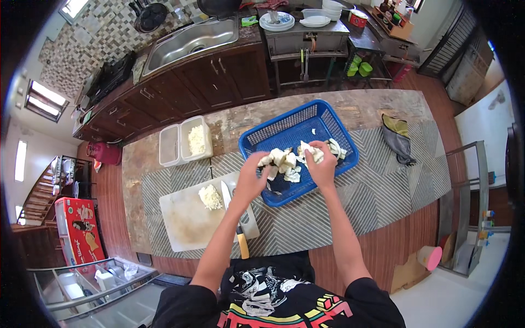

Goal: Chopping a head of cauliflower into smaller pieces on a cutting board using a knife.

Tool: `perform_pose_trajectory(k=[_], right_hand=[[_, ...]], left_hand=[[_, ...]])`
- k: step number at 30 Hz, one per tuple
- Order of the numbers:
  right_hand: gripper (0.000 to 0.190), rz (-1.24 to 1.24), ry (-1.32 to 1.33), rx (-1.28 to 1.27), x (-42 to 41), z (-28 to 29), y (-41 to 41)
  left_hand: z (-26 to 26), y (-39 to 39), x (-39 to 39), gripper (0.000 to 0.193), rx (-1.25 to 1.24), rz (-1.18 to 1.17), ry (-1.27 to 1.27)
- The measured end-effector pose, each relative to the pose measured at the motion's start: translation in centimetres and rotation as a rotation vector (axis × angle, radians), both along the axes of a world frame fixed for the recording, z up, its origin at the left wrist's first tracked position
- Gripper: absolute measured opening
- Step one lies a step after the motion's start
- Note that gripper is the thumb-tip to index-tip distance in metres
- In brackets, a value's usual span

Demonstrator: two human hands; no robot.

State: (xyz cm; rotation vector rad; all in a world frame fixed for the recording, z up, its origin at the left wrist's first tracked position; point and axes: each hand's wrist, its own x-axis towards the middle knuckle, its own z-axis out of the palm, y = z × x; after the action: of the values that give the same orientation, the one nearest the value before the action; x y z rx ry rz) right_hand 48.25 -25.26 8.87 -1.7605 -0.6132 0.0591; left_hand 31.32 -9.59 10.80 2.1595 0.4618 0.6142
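Note:
Pale whitish food pieces [283, 160], whose exact kind I cannot tell, lie in a blue plastic basket [348, 158]. My left hand [253, 174] is at the basket's left side, its fingers around some of the pieces. Over the basket's middle right, my right hand [320, 166] grips another pale piece [310, 151]. A white cutting board [186, 225] lies to the left, with a small heap of finely chopped pale food [210, 197] on it. On the board's right part rests a knife [242, 242] with a yellow handle, partly hidden by my left forearm.
Behind the board stands a clear plastic container [208, 151] holding chopped food, beside a similar container or lid [168, 145]. A grey and olive cloth item [397, 139] lies at the table's right. Beyond the table [135, 184] are a sink [192, 41] and stacked plates [277, 22].

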Motion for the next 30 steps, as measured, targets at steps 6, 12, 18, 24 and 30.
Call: perform_pose_trajectory(k=[6, 12, 18, 24, 30], right_hand=[[0.025, 0.075, -0.054, -0.031, -0.1, -0.4, -0.1], [0.023, 0.032, -0.08, -0.017, -1.7, 0.3, 1.4], [0.026, 0.463, 0.018, -0.141, -16.4, 2.7, 6.5], [0.032, 0.77, -0.053, -0.232, -29.6, -2.0, 11.0], [0.042, 0.772, -0.258, -0.194, -34.7, -2.0, 15.5]], left_hand=[[-0.8, -4.2, -6.9, 0.027, -0.138, 0.082, -0.016], [-1.7, -4.5, -13.6, 0.024, -0.239, 0.156, -0.065], [-2.6, -2.8, -19.5, 0.023, -0.374, 0.41, -0.111], [-5.1, -0.2, -27.4, 0.037, -0.61, 0.708, -0.136], [-7.5, 5.0, -33.9, 0.053, -0.663, 0.869, -0.302]])
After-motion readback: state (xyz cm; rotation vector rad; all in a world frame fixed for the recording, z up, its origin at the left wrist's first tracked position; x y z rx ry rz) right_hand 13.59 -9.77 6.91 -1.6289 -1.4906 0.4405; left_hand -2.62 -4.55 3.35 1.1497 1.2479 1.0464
